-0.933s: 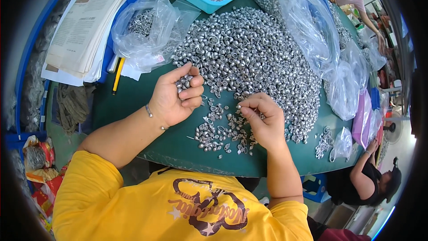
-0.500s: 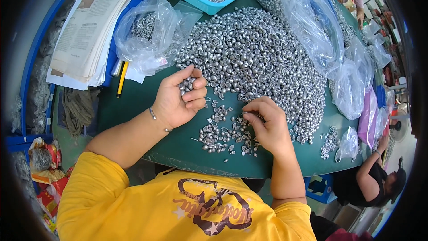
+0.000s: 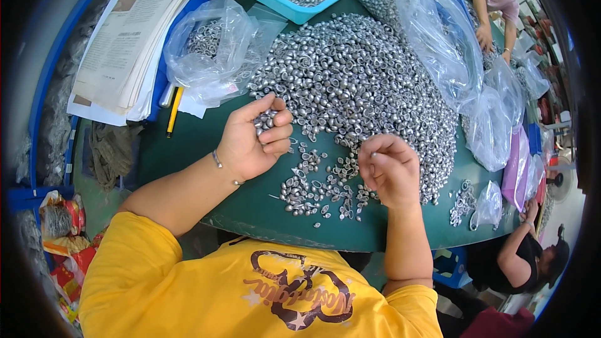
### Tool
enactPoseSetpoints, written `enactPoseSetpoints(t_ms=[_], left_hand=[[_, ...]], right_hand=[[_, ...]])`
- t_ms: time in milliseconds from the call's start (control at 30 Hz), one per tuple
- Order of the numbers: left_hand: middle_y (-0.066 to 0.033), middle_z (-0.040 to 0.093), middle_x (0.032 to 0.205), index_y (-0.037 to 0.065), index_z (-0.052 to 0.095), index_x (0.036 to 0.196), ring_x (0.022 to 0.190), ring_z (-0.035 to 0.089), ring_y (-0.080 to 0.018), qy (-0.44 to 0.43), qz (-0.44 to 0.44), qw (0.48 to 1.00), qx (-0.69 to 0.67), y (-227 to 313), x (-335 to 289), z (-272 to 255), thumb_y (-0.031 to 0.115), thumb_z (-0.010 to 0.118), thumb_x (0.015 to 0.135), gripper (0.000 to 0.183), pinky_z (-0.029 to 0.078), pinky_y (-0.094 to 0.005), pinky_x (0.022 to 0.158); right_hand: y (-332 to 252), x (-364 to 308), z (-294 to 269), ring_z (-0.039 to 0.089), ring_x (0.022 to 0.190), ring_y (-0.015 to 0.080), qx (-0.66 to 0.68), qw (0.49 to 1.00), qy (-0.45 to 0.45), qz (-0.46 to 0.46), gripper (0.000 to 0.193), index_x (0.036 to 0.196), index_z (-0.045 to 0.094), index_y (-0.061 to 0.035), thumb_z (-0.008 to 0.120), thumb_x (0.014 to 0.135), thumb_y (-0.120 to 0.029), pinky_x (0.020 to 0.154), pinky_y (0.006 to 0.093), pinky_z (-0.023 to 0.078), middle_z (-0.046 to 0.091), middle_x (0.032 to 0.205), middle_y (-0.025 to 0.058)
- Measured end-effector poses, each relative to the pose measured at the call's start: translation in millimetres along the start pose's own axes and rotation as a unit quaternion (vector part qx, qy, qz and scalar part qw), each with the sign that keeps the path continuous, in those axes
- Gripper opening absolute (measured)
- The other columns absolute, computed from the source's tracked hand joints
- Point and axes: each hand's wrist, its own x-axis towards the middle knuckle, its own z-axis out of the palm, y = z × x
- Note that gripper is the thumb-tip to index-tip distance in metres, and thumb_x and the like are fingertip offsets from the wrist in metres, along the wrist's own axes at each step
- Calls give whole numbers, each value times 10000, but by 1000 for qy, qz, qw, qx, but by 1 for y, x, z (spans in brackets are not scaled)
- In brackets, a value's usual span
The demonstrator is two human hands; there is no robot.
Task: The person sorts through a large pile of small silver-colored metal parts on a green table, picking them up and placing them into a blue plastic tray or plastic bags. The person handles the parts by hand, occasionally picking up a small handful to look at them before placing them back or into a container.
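Note:
A large heap of small silver-grey metal pieces (image 3: 350,75), rounded and hollow like little caps or rings, covers the middle of the green table (image 3: 169,156). My left hand (image 3: 256,138) is curled, palm up, around a handful of these metal pieces (image 3: 266,121), at the heap's near left edge. My right hand (image 3: 393,169) hovers over the near right edge of the heap, thumb and fingers pinched. A tiny greyish piece seems to show at its thumb tip, mostly hidden. Between the hands and closer to me lies a loose scatter of similar pieces (image 3: 303,194).
A light-blue basket (image 3: 300,3) with pieces stands at the back. Clear plastic bags (image 3: 438,44) flank the heap. At left lie stacked papers (image 3: 125,44) and a yellow pen (image 3: 174,111). A small pile (image 3: 463,203) sits at right. Two other people are on the right.
My right hand has moved right and lifted away from the scattered pieces, its fingers still pinched. My left hand stays nearly in place with its handful. A person at back right has shifted.

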Motion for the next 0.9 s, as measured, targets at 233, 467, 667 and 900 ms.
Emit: enactPoseSetpoints(t_ms=[233, 467, 667, 900], left_hand=[[-19, 443, 681, 66, 554, 827, 467, 349, -76, 6, 3, 1000, -1, 2, -1, 1, 252, 397, 929, 264, 274, -205, 405], [-26, 453, 691, 65, 552, 832, 469, 346, -77, 3, 3, 1000, -6, 2, -1, -1, 255, 391, 931, 268, 281, -203, 418], [-27, 455, 694, 65, 545, 837, 470, 348, -76, -12, 7, 1000, -9, 4, 2, -2, 253, 388, 930, 262, 282, -205, 420], [-27, 459, 703, 67, 539, 842, 472, 350, -75, -6, 9, 1000, -12, 5, 1, -1, 250, 402, 922, 242, 283, -203, 425]], right_hand=[[22, 18, 39, 570, 635, 264, -583, 775, -78, -230, 72, 790, 622, -71, 639, 726, -97, 541, 359, 471, 519, 702, 66], [26, 19, 45, 568, 616, 252, -597, 764, -64, -238, 88, 818, 616, -54, 618, 733, -76, 510, 344, 466, 506, 684, 72], [38, 20, 49, 539, 562, 251, -580, 769, -45, -265, 87, 812, 620, -53, 639, 731, -78, 481, 339, 442, 493, 647, 69], [34, 20, 57, 557, 591, 241, -591, 774, -48, -222, 153, 820, 609, -61, 671, 707, -144, 508, 336, 458, 508, 667, 65]])
